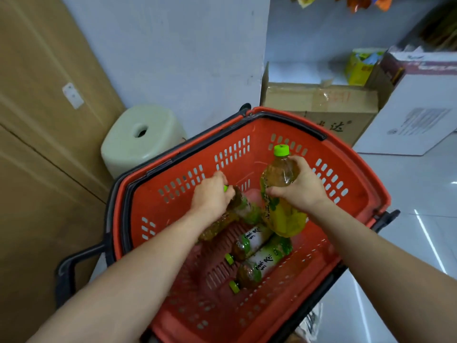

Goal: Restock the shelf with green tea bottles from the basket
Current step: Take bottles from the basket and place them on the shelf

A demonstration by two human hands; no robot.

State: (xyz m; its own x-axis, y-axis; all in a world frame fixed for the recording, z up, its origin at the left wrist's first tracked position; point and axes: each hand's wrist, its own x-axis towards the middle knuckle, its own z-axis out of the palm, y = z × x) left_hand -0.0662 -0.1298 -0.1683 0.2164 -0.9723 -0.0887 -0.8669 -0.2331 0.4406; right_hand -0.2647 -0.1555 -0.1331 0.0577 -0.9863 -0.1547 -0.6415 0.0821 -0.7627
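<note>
clasping: left grip (212, 191) round neck of lying bottle (243, 206), right grip (300, 186) round upright bottle (282, 214)

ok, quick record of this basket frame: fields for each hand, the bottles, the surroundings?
basket: red basket, slotted walls
left: left hand grips a lying bottle near its cap
right: right hand holds a second bottle, green cap up, slightly tilted
loose: two loose bottles lying on the basket floor
nearby: pale stool, cardboard box
</note>
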